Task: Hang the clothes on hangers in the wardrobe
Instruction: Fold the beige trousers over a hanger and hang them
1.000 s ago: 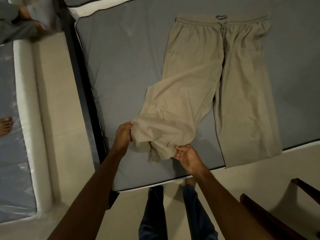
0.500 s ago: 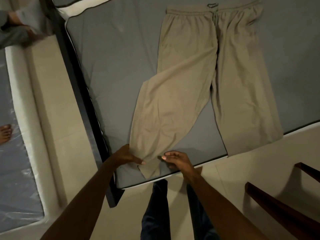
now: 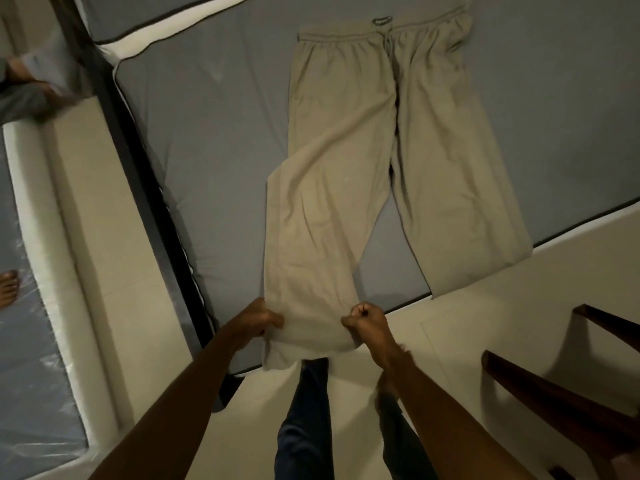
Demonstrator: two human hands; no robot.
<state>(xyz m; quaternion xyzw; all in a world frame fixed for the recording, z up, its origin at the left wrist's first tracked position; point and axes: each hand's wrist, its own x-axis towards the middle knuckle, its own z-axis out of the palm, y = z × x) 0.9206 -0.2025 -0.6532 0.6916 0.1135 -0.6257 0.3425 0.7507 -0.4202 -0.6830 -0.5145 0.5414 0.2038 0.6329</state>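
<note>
Head view: beige drawstring cotton trousers [image 3: 346, 161] lie flat on the grey mattress [image 3: 214, 140], waistband toward 12 o'clock. Toward 6 o'clock, the left hand [image 3: 258, 320] and right hand [image 3: 367, 322] each grip a side of one leg's hem at the mattress edge.

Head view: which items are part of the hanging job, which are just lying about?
In the job:
- beige trousers, spread on the mattress
- left hand, gripping one side of the hem
- right hand, gripping its other side

Just there:
- grey mattress
- second mattress, plastic-wrapped
- dark wooden furniture
- another person's foot
</note>
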